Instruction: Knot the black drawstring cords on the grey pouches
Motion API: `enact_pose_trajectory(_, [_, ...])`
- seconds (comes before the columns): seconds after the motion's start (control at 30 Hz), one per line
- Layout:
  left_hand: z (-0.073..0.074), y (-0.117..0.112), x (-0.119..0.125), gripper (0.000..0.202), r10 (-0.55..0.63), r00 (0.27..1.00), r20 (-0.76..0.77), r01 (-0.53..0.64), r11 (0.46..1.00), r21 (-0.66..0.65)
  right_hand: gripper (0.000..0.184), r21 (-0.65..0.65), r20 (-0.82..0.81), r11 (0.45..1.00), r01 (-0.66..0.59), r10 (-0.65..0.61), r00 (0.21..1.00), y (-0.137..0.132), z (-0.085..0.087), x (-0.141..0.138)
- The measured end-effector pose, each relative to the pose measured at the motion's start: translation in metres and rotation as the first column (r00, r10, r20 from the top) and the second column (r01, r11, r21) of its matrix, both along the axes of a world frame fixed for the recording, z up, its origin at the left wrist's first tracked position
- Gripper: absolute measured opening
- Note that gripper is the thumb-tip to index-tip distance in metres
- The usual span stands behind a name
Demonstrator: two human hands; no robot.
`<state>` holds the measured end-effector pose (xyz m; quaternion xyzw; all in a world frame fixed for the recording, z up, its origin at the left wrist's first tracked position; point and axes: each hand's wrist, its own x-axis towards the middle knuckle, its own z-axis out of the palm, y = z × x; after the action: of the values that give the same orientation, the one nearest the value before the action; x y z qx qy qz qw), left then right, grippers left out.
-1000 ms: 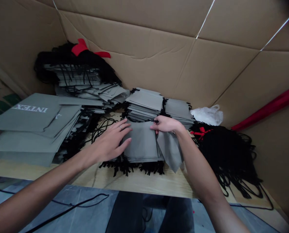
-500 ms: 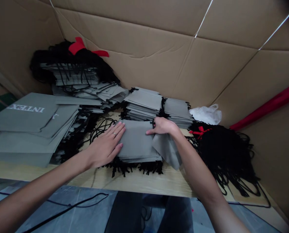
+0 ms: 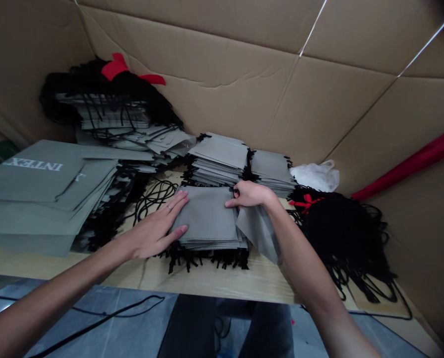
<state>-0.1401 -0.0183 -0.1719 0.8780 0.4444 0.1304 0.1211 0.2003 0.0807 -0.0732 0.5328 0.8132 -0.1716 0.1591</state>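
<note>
A low stack of small grey drawstring pouches lies at the middle of the wooden table, black cord ends spilling from its near edge. My left hand lies flat and open on the stack's left side, fingers stretched along its edge. My right hand is closed at the stack's far right corner, fingers pinching the top pouch there. A loose grey pouch hangs tilted under my right wrist, beside the stack.
Two more stacks of grey pouches sit behind. Large grey INTEX bags pile at the left, a taller corded stack behind them. A heap of black cords lies right, with a white plastic bag. Cardboard walls enclose the table.
My left hand slid left from the middle of the stack to its left edge. My right hand stayed at the far right corner. The view drifted slightly.
</note>
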Motion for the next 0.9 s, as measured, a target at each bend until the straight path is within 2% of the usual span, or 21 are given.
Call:
enact_pose_trajectory(0.17, [0.002,-0.001,-0.009,0.097,0.055,0.997,0.053,-0.053,0.998,-0.036,0.061,0.001,0.033,1.0,0.024,-0.024,0.999,-0.002,0.006,0.0])
enact_pose_trajectory(0.27, [0.007,-0.003,-0.004,0.098,0.071,0.994,0.087,-0.068,0.997,-0.039,0.076,0.01,0.034,0.997,0.072,-0.072,0.997,-0.002,0.011,0.007])
enact_pose_trajectory(0.33, [0.012,-0.004,0.002,0.099,0.079,0.991,0.109,-0.075,0.996,-0.04,0.079,-0.007,0.028,0.995,0.096,-0.096,0.995,-0.001,0.013,0.013])
enact_pose_trajectory(0.5, [0.02,0.002,0.017,0.098,0.071,0.986,0.153,-0.064,0.997,-0.051,0.055,-0.137,-0.016,0.988,0.071,-0.073,0.997,0.0,0.012,0.023])
enact_pose_trajectory(0.63, [0.02,0.01,0.021,0.089,0.024,0.988,0.153,-0.016,0.998,-0.053,0.038,-0.151,-0.047,0.986,0.068,-0.076,0.996,0.002,0.007,0.023])
enact_pose_trajectory(0.9, [0.021,0.014,0.021,0.081,-0.01,0.995,0.103,0.012,1.0,-0.019,0.03,-0.116,-0.071,0.99,0.082,-0.09,0.993,0.001,0.005,0.016])
